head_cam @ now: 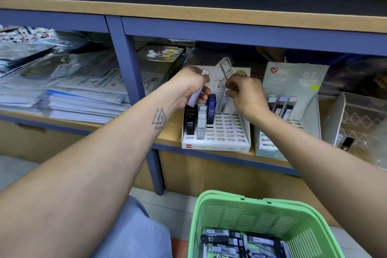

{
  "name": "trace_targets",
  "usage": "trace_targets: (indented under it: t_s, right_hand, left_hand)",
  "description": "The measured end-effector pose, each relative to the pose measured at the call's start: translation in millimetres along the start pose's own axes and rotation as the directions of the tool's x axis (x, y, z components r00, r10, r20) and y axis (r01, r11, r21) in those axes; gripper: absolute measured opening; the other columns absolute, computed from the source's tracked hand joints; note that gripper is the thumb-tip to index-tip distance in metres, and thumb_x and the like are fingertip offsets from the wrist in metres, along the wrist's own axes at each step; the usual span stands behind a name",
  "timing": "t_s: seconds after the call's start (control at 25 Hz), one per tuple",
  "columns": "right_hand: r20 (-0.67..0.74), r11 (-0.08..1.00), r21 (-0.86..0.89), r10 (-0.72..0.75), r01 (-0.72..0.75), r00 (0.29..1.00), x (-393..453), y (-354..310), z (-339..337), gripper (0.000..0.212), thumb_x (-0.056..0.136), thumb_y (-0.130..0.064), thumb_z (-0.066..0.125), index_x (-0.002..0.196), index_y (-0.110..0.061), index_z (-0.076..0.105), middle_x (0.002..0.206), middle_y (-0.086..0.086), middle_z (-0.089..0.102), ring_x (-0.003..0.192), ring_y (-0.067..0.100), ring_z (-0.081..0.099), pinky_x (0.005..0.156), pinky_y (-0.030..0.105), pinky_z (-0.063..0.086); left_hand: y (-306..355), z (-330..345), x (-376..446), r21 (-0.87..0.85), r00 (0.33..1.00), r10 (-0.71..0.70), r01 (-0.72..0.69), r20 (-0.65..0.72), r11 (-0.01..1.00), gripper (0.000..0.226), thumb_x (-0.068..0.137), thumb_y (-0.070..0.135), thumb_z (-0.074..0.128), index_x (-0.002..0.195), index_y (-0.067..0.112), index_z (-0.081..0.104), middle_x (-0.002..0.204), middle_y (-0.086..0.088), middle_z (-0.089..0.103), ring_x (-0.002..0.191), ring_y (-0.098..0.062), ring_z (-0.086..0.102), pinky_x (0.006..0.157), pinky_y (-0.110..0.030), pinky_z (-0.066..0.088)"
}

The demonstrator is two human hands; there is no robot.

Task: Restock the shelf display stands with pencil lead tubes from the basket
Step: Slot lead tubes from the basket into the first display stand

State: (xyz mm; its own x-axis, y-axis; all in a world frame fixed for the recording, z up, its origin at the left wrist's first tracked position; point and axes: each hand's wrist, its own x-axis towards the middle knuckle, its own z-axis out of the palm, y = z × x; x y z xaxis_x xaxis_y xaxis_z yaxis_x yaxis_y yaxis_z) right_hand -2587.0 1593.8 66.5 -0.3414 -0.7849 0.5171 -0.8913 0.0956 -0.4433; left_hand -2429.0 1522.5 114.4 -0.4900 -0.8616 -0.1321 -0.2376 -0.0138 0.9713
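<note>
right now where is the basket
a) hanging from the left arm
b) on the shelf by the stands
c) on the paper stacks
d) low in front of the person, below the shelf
d, the green basket sits low in front, below the shelf, with tubes inside.

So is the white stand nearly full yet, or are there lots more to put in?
Not nearly. Done: a few tubes stand in the white stand, a black tube, a grey tube and a blue tube. In hand: the left hand grips spare tubes while the right hand sets in a clear tube. Left: most slots are empty, and the green basket holds many more.
</note>
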Motion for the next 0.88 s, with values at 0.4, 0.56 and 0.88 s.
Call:
trace_targets:
  t_s: [0.4,0.56,0.88]
  right_hand:
    - [0.082,0.997,0.045,-0.060,0.056,0.995,0.8,6.4,11.8,0.013,0.086,-0.002,0.072,0.092,-0.013,0.074,0.089,0.003,0.071,0.087,0.022,0.066,0.078,0.032,0.053]
    - [0.101,0.997,0.045,-0.075,0.071,0.992,2.6,4.2,14.7,0.014,0.088,-0.002,0.071,0.097,-0.011,0.076,0.097,0.007,0.073,0.094,0.025,0.067,0.085,0.035,0.054]
    - [0.127,0.970,-0.203,-0.107,0.131,0.986,-2.9,0.1,17.1,0.036,0.088,-0.003,0.063,0.120,-0.016,0.074,0.124,0.005,0.059,0.115,0.030,0.057,0.086,0.041,0.053]
  left_hand:
    - [-7.5,9.2,17.3,0.035,0.997,-0.078,0.078,-0.021,0.996,0.016,0.103,0.006,0.037,0.104,0.003,0.052,0.065,-0.013,0.061,0.046,-0.018,0.052,0.047,-0.024,0.044]
    - [-5.9,11.9,15.1,0.043,0.998,-0.063,0.064,-0.025,0.997,0.021,0.104,0.006,0.032,0.105,0.000,0.053,0.065,-0.013,0.060,0.045,-0.017,0.052,0.045,-0.023,0.044]
    - [-7.3,8.3,11.8,0.052,0.998,-0.065,0.064,0.024,0.997,0.020,0.100,0.001,0.038,0.110,-0.003,0.055,0.070,-0.016,0.063,0.053,-0.021,0.057,0.052,-0.029,0.048]
